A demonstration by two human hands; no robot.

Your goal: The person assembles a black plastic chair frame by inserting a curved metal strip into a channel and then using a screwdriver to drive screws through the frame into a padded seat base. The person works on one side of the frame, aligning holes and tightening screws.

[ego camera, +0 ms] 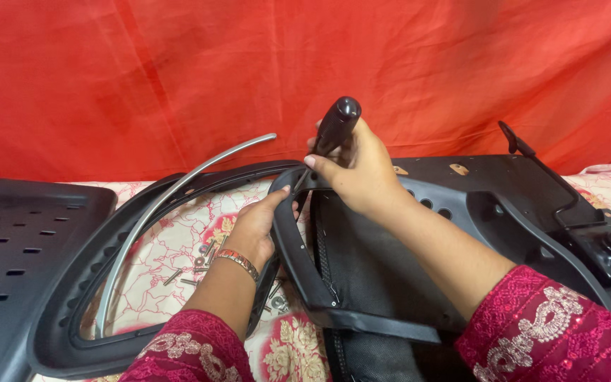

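My right hand (358,170) grips the black handle of a screwdriver (335,126), its tip pointing down at the top of a black plastic armrest loop (288,233). My left hand (256,226) holds that loop from the left side, fingers curled over its edge. The loop stands against a black chair seat underside (489,191) with a black fabric cover (369,255). Both sleeves are dark pink with embroidery, and a bracelet sits on my left wrist.
A second black armrest frame (72,290) with a curved silver bar (157,205) lies at the left on a floral sheet. Several loose screws (192,272) lie beside my left wrist. A perforated black panel (15,255) is far left; a red cloth hangs behind.
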